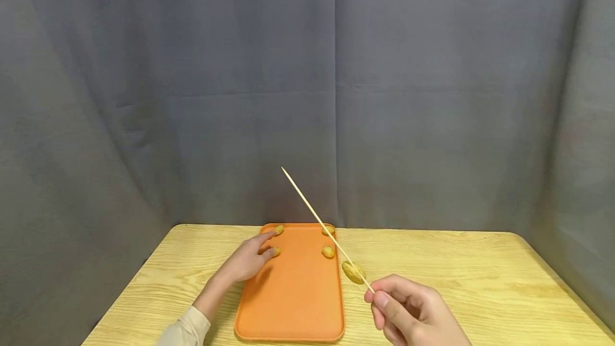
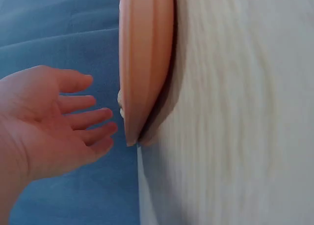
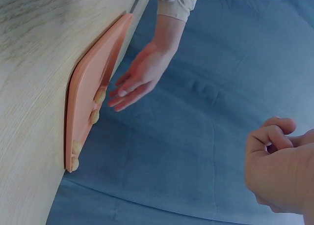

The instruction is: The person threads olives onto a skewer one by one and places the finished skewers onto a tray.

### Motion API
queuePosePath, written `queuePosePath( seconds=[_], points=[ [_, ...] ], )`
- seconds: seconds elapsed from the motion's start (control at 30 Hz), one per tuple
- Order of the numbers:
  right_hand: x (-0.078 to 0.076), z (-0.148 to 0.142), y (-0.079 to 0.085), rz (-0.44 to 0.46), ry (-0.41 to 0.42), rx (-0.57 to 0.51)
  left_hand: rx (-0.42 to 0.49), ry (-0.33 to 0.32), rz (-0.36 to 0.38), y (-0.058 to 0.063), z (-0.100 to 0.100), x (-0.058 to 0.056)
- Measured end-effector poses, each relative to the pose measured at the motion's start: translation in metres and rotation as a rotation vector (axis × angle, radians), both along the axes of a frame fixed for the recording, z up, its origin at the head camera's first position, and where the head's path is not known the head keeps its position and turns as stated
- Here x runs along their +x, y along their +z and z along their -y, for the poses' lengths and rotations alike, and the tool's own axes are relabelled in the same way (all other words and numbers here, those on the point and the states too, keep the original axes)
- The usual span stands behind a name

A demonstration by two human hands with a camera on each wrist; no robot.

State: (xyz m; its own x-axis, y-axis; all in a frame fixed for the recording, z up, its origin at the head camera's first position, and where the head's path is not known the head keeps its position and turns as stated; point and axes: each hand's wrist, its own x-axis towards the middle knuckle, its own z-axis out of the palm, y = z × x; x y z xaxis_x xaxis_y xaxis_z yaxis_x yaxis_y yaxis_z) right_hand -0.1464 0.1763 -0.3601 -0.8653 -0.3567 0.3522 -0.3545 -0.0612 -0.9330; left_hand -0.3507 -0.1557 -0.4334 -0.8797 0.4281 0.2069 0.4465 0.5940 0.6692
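Between thumb and fingers my right hand [image 1: 410, 311] pinches the lower end of a thin wooden skewer [image 1: 312, 211], its pointed tip up and to the left. A yellow-brown, potato-like lump [image 1: 348, 271] appears along the skewer, close to the fingers; whether it is pierced I cannot tell. Several smaller lumps of that kind [image 1: 328, 252] lie on the orange tray [image 1: 290, 303], towards its far end. My left hand [image 1: 244, 260] reaches over the tray's left edge, fingers extended near two lumps [image 1: 279, 229]. In the left wrist view its palm [image 2: 44, 119] holds nothing.
Under the tray is a light wood-grain table [image 1: 447, 276] with rounded far corners. A grey curtain [image 1: 250, 95] hangs behind the table and along both sides.
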Motion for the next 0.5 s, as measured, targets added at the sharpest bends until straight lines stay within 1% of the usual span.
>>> queuePosePath(
  seconds=[0.07,0.2,0.3,0.37,0.5],
  points=[
    [0.0,0.001,0.001,-0.007,0.008,-0.001,-0.033,-0.017,0.018,-0.003,0.003,-0.001],
    [0.0,0.002,0.001,-0.053,0.037,-0.008,-0.142,-0.033,0.0,-0.008,0.005,-0.001],
    [-0.001,0.003,0.001,-0.097,0.049,-0.003,-0.218,-0.022,-0.043,-0.011,0.005,0.001],
    [-0.001,0.004,0.001,-0.115,0.045,0.009,-0.245,-0.006,-0.081,-0.014,0.005,0.001],
    [-0.002,0.005,0.002,-0.118,0.045,0.017,-0.266,0.019,-0.154,-0.019,0.004,0.0]
  ],
)
